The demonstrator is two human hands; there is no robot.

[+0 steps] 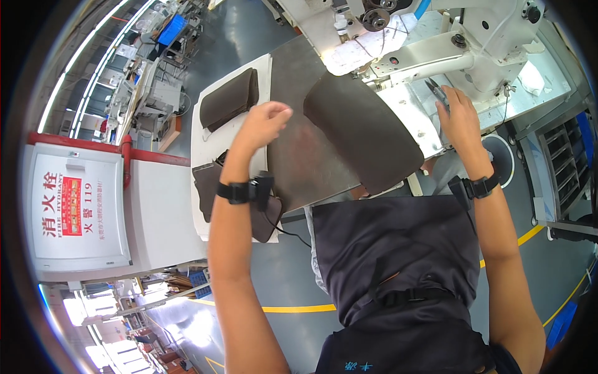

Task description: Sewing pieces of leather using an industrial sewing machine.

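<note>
My left hand (266,126) is raised over the left part of the work table, its fingers curled together and nothing showing in them. Beside it, a stack of dark brown leather-like pieces (227,100) lies on a white board (265,81). More dark pieces (204,181) lie nearer me, partly hidden by my left forearm. One large dark brown panel (367,134) rests flat between my hands, next to the sewing machine. My right hand (461,119) is at the machine bed, closed around what looks like thread snips (437,91), their dark points facing away from me.
A white industrial sewing machine (430,59) stands at the far right of the dark tabletop (293,162). Below my right wrist is a round bin (500,163). A metal rack (556,156) stands at the right, and a white cabinet (81,206) at the left.
</note>
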